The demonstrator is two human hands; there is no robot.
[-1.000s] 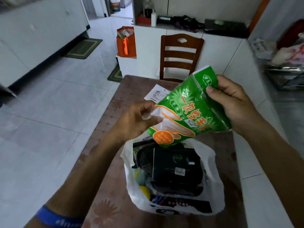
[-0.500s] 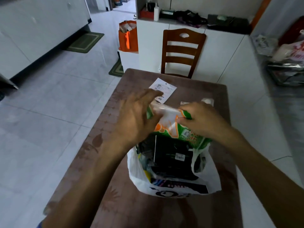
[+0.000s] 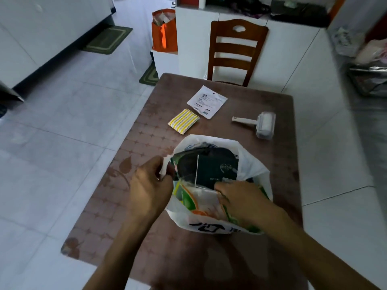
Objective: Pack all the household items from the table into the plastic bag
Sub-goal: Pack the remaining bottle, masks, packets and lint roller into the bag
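A white plastic bag stands open on the brown table, holding a dark packet and other items. My left hand pinches the bag's left rim. My right hand is inside the bag's near side, pressing down on a green and orange packet. Beyond the bag lie a yellow striped cloth, a white flat packet and a white lint roller.
A wooden chair stands at the table's far end. An orange bag sits on a low white box further back. White counters run along the right, with a cluttered tray. Tiled floor lies to the left.
The green packet has gone from held up above the bag to down inside it. My left hand has shifted from the packet to the bag's rim. The view tilted, showing more table.
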